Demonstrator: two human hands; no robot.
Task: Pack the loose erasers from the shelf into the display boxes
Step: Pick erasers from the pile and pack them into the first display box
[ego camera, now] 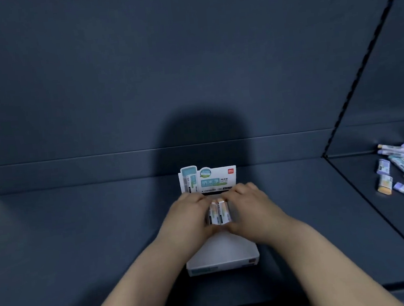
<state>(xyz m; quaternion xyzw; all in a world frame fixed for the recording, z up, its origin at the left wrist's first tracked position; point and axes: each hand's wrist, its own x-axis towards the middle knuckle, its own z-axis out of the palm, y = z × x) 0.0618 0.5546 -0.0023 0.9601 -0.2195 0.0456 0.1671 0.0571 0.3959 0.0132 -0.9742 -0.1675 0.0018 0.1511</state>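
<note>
Two sleeved erasers [218, 212] on show side by side, orange ends pointing away from the wrists, clamped from both flanks just above the far part of a white display box [222, 258]. Possibly more tucked beneath the top pair; cannot tell.

Left hand [189, 212] pressing in from one side and right hand [250, 204] from the other, fingers curled close around the bundle, heels of the hands almost meeting at its near end. A narrow, two-handed squeeze, nothing slack.

Judged light and firm with a little give, the printed sleeves smooth enough to slide against each other. Best taken across the long sides, as here, with even pressure to keep one from slipping out of line. Little danger of breakage.

Directly under the grip, one display box, its pale near part showing between the forearms. Just beyond the fingertips, one upright printed header card [208, 179], teal and white with a red logo.

Well off to the right of the grip, past a seam in the dark blue shelf [80, 240], a scatter of loose erasers [402, 169] with purple, teal and orange ends. Roughly ten counted, with no firm total given the heap running off the frame edge. Beyond the card, a rounded shadow across the back panel.
</note>
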